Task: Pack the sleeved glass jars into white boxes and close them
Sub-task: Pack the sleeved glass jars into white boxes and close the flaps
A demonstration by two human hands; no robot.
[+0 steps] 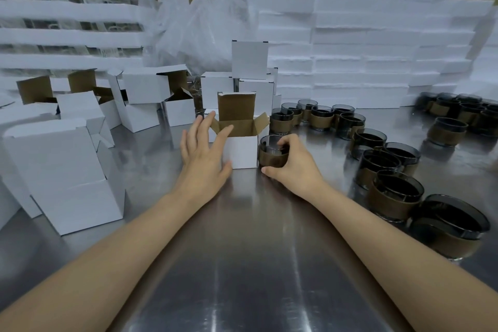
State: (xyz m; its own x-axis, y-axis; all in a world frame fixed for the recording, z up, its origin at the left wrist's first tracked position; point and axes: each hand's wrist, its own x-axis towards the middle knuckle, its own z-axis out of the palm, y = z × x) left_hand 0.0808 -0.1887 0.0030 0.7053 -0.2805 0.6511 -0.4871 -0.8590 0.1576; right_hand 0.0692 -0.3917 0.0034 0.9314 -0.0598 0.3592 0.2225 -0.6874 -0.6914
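A small white box (242, 152) stands open in the middle of the steel table, its brown lid flap upright and side flaps spread. My left hand (206, 151) rests flat against the box's left side, fingers apart and reaching over the left flap. Right beside the box stands a dark glass jar in a brown sleeve (270, 156). My right hand (292, 162) is closed around that jar from the right, fingers on its rim, thumb low at the front. The jar touches the table.
Several sleeved jars (388, 170) curve along the right side of the table (256, 250). Open and closed white boxes (67, 167) crowd the left. Closed boxes (249, 60) are stacked behind the open one. White foam slabs (363, 48) and plastic bags fill the back.
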